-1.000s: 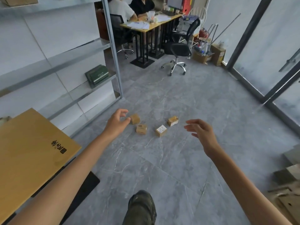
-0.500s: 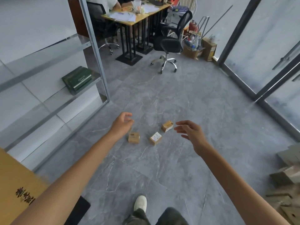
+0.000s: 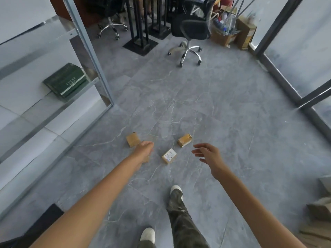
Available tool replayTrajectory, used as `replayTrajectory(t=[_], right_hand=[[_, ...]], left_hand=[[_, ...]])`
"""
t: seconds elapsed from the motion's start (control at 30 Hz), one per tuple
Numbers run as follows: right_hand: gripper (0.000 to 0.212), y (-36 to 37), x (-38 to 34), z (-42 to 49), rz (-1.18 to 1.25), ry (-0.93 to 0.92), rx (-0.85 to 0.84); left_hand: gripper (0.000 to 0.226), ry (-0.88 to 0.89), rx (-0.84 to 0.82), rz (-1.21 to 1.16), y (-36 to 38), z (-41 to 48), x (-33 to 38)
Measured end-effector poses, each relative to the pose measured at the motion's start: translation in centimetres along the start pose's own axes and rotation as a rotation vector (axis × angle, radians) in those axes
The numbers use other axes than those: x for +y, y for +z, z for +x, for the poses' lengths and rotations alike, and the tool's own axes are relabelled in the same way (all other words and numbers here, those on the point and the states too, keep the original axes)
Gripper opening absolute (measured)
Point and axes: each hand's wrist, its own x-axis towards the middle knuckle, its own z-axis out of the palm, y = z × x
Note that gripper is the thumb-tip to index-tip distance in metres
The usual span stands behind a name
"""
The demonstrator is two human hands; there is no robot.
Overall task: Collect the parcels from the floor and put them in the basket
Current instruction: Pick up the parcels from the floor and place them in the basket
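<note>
Three small brown cardboard parcels show on the grey floor: one at the left (image 3: 132,139), one at the right (image 3: 185,140), and a nearer one with a white label (image 3: 169,156). My left hand (image 3: 144,149) reaches out between the left and the labelled parcel, fingers bent downward, with nothing showing in its grip. A sliver of tan cardboard peeks out below it. My right hand (image 3: 207,154) hovers to the right of the labelled parcel with fingers spread. No basket is in view.
A metal shelf rack (image 3: 93,56) lines the left side and holds a green box (image 3: 66,82). An office chair (image 3: 191,34), desk legs (image 3: 141,33) and cardboard boxes (image 3: 231,35) stand at the back. Dark door frames (image 3: 286,83) run along the right. Cardboard scraps (image 3: 320,208) lie bottom right.
I have stepped forward and the view has tilted down, so the parcels look nearer. My left hand has moved over the parcel that lay left of the labelled one.
</note>
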Motion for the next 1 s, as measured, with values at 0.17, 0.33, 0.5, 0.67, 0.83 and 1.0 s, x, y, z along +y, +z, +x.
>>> replayTrajectory(t=[0.17,0.33,0.5,0.67,0.83,1.0], right_hand=[[0.030,-1.6,0.5,9.5,-0.119,0.122,-0.019],[0.027,-0.2,3.0,17.9,-0.206,0.239,-0.033],[0.028,4.5,9.8,27.9,-0.320,0.273,-0.063],[0.032,11.1,23.5,41.3,-0.499,0.228,-0.087],[0.046,15.9,38.8,54.6,-0.754,0.139,-0.222],[0.052,18.6,47.6,62.1,-0.832,0.175,-0.323]], left_hand=[[0.012,-0.239,-0.004,-0.119,1.3,6.9,0.3],[0.028,-0.323,-0.019,-0.145,2.9,14.2,-1.0],[0.032,-0.380,-0.034,-0.126,6.1,25.1,-5.9],[0.019,-0.481,-0.075,-0.122,10.7,40.5,-16.9],[0.009,-0.529,-0.169,0.037,14.9,56.3,-28.0],[0.029,-0.508,-0.269,0.107,17.2,64.8,-33.2]])
